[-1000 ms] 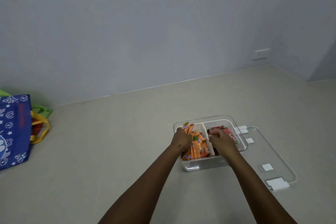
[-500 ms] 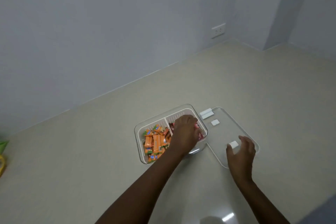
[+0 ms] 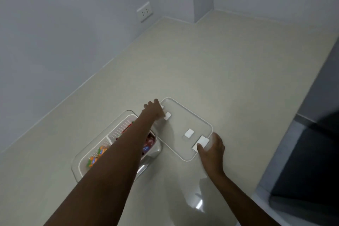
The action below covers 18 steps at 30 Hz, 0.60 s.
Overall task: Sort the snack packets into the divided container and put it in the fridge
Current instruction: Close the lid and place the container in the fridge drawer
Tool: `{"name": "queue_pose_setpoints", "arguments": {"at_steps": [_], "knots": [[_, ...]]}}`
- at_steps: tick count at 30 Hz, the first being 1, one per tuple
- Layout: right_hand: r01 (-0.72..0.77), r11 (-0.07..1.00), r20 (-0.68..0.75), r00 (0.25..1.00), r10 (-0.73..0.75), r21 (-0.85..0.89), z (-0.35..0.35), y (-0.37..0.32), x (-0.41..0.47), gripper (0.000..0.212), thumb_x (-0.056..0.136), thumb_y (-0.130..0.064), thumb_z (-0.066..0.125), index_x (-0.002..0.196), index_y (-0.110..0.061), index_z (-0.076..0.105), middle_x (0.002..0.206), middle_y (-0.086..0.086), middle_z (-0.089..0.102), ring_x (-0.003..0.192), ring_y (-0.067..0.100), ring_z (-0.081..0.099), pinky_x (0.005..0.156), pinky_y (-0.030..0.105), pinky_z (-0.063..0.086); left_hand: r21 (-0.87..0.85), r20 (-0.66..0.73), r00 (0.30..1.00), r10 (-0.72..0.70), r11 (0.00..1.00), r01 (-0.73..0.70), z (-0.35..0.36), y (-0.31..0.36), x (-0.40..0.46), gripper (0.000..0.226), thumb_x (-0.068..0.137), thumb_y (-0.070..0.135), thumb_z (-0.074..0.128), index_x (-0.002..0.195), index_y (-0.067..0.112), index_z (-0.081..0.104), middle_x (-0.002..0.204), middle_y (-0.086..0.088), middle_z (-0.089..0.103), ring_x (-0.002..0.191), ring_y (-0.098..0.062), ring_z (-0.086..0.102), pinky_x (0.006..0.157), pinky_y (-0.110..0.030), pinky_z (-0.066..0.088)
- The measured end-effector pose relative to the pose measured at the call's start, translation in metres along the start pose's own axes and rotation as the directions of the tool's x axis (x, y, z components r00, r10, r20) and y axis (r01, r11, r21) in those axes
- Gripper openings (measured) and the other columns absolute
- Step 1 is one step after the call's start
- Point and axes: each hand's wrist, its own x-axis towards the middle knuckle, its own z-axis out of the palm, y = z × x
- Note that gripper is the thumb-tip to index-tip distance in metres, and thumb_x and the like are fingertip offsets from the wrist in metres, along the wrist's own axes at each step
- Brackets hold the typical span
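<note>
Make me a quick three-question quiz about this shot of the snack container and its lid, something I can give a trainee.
1. True or false: the clear lid is already seated on the divided container.
2. Multiple choice: which hand is at the lid's far end clip? A) left hand B) right hand C) neither
3. Fill in: the compartment nearer the camera's left side holds ______-coloured snack packets.

Key
1. False: the lid lies flat on the floor beside the container.
2. A: the left hand reaches across the container to the far clip, while the right hand touches the near clip.
3. Orange.
</note>
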Motion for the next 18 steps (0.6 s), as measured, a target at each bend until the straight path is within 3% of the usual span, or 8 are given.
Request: {"name": "queue_pose_setpoints", "arguments": {"at_steps": [3,5,10,14,18], "knots": [[0.002,1.000,0.013,1.000,-0.002,0.007,-0.001,0.000,0.007,0.073,0.075,-0.016,0.076,0.138,-0.003,0.040,0.139,0.015,0.044,0.127,0.033,0.038,0.109,0.040,0.033,0.025,0.159,0.985,-0.063,0.998,0.060,0.008,0.001,0.017,0.082,0.086,0.043,0.063,0.143,0.003,0.020,0.140,-0.019,0.040,0.129,-0.035,0.043,0.105,-0.042,0.035],[0.009,1.000,0.036,0.999,-0.008,-0.010,-0.002,0.001,0.011,0.074,0.076,-0.019,0.076,0.139,-0.003,0.040,0.139,0.015,0.042,0.128,0.031,0.037,0.109,0.038,0.032,0.010,0.160,0.983,-0.084,0.996,0.084,0.015,0.005,0.019,0.081,0.087,0.039,0.063,0.144,0.002,0.019,0.141,-0.019,0.037,0.131,-0.035,0.041,0.107,-0.041,0.033],[-0.071,0.993,0.043,0.997,0.068,0.094,-0.017,0.006,0.025,0.060,0.080,-0.019,0.073,0.132,-0.005,0.048,0.129,0.013,0.039,0.124,0.027,0.040,0.107,0.039,0.038,-0.054,0.129,0.990,-0.059,0.996,0.067,0.011,0.004,0.022,0.063,0.084,0.042,0.059,0.133,0.006,0.045,0.132,-0.016,0.048,0.123,-0.034,0.047,0.100,-0.038,0.040],[-0.060,0.965,0.015,0.998,0.058,0.254,-0.044,-0.007,0.039,0.039,0.087,-0.011,0.064,0.124,-0.011,0.053,0.120,0.001,0.038,0.107,0.020,0.050,0.100,0.034,0.043,-0.237,-0.159,0.987,0.008,0.970,-0.046,-0.009,0.009,0.008,0.050,0.090,0.045,0.055,0.118,0.003,0.053,0.118,-0.019,0.059,0.108,-0.036,0.058,0.087,-0.038,0.046],[0.059,0.946,-0.033,0.998,-0.051,0.320,-0.063,-0.031,0.050,0.036,0.089,-0.008,0.059,0.122,-0.021,0.055,0.123,-0.002,0.041,0.096,0.015,0.052,0.098,0.037,0.046,-0.266,-0.452,0.892,0.024,0.951,-0.160,-0.048,0.004,-0.034,0.042,0.088,0.049,0.056,0.099,0.009,0.054,0.096,-0.009,0.061,0.087,-0.028,0.058,0.071,-0.033,0.040]]}}
